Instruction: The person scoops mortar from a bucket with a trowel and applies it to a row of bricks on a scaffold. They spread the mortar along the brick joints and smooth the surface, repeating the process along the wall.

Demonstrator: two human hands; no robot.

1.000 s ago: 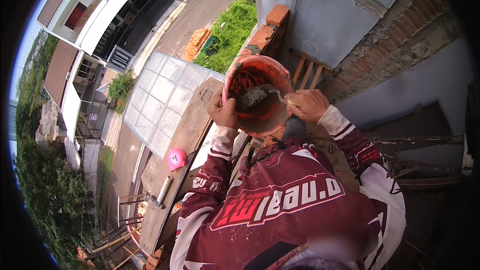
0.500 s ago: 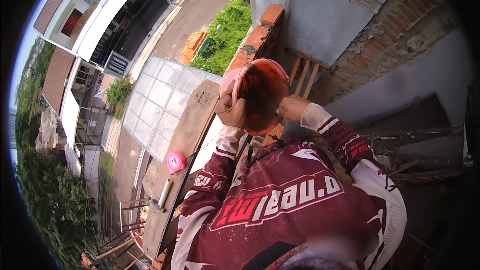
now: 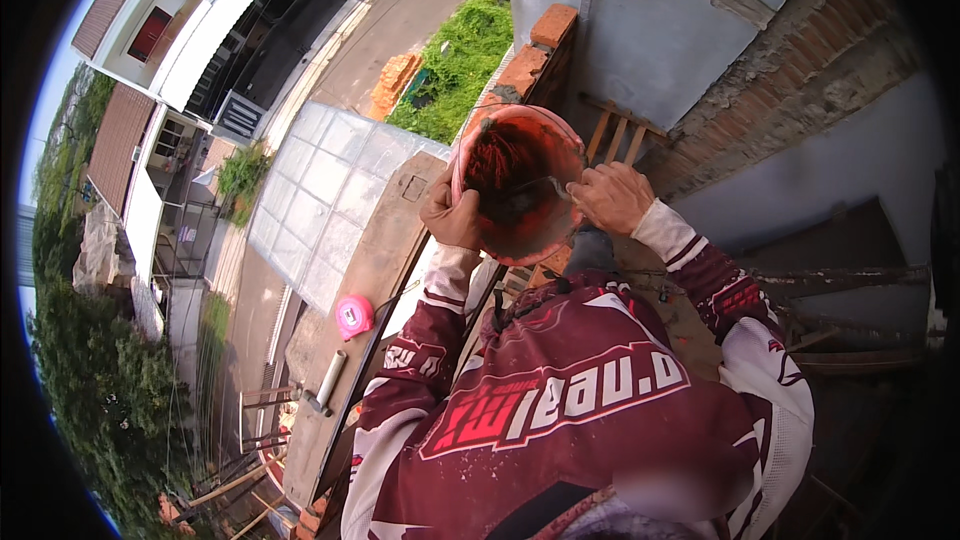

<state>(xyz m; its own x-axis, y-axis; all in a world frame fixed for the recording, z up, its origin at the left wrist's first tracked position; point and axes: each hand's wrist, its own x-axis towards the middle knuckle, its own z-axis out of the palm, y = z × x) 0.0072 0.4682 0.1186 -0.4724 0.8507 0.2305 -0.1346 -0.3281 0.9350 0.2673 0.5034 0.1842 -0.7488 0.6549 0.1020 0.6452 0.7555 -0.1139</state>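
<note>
An orange-red plastic bucket [image 3: 525, 235] is tilted in front of my chest, its mouth facing me and its inside smeared with dark, wet mortar. My left hand [image 3: 453, 215] is closed on the left side of its rim, thumb on the near side. At the right rim, my right hand [image 3: 608, 195] is closed around what looks like a trowel [image 3: 558, 186]. Only the trowel's curved metal neck shows inside the bucket; the fingers cover the handle and the blade is hard to make out.
Beyond the bucket runs a low brick wall [image 3: 523, 70] with mortar on top. On the ledge to my left lie a pink tape measure [image 3: 353, 317] and a pale tube-shaped tool [image 3: 329, 380]. A wooden ladder-like frame [image 3: 622, 130] leans at the right. A street lies far below.
The bucket's mouth has turned more toward me, showing more of its inside. My right hand has moved slightly up and right, and the metal neck now shows. My left hand keeps hold of the rim.
</note>
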